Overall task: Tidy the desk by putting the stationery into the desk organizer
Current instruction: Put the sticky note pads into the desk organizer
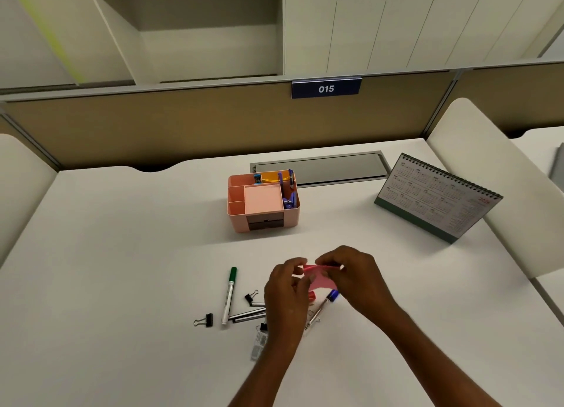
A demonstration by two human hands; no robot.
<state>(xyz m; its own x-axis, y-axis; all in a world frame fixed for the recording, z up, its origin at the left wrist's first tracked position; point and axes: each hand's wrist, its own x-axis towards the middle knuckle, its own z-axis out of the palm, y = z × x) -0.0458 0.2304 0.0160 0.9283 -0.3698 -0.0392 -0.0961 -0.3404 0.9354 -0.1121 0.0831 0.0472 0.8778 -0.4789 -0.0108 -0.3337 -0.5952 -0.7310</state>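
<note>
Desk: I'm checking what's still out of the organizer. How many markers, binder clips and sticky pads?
Markers: 2, green and blue
Binder clips: 3, one half behind the left hand
Sticky pads: 1, pink, pinched by the left hand and right hand
Total: 6
A red bit under the hands is too hidden to class.

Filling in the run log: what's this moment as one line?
left hand, right hand: pinch pink notes | organizer: beyond | green marker: on desk

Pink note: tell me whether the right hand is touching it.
Touching. The head view shows the right hand pinching the top edge of the pink note, with the left hand holding its other side.
</note>
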